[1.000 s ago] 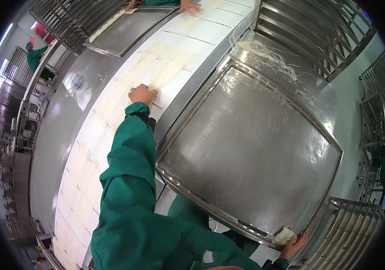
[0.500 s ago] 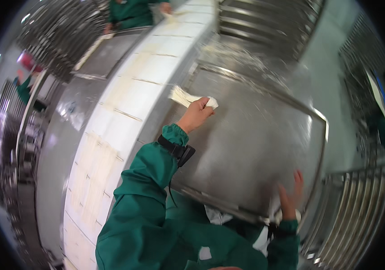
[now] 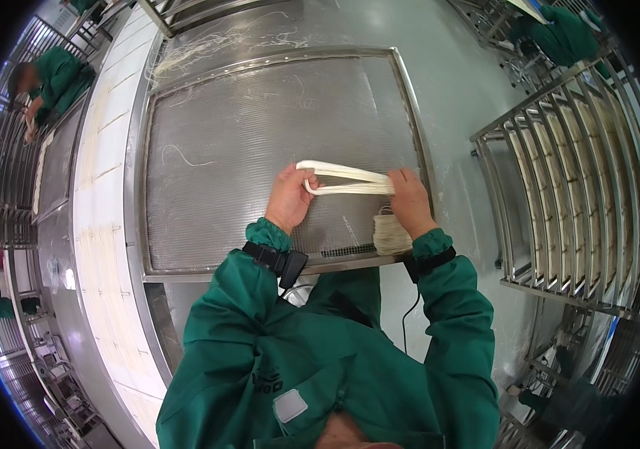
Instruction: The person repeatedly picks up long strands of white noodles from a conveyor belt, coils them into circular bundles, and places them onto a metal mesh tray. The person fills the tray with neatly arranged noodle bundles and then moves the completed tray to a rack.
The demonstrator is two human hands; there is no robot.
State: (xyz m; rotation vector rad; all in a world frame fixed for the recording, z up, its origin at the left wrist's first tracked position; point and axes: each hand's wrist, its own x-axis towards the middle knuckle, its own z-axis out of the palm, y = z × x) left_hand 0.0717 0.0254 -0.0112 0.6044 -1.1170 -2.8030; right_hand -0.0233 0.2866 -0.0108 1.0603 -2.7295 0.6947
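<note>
A pale strip of noodles (image 3: 346, 179) is stretched between both hands above a square perforated metal tray (image 3: 222, 150). My left hand (image 3: 290, 198) grips its left end and my right hand (image 3: 409, 198) grips its right end. A folded bundle of noodles (image 3: 389, 233) lies on the tray just below my right hand, near the tray's front edge. Both forearms wear green sleeves with black wrist straps.
A belt of white noodle sheets (image 3: 106, 224) runs along the tray's left. Loose noodle strands (image 3: 215, 41) lie past the far edge. A steel rack (image 3: 582, 194) stands to the right. People in green (image 3: 50, 82) work at the far left and top right (image 3: 559, 34).
My left hand has left the noodle belt and brought a strip over the tray. My right hand has risen from the tray's near corner and taken the strip's other end.
</note>
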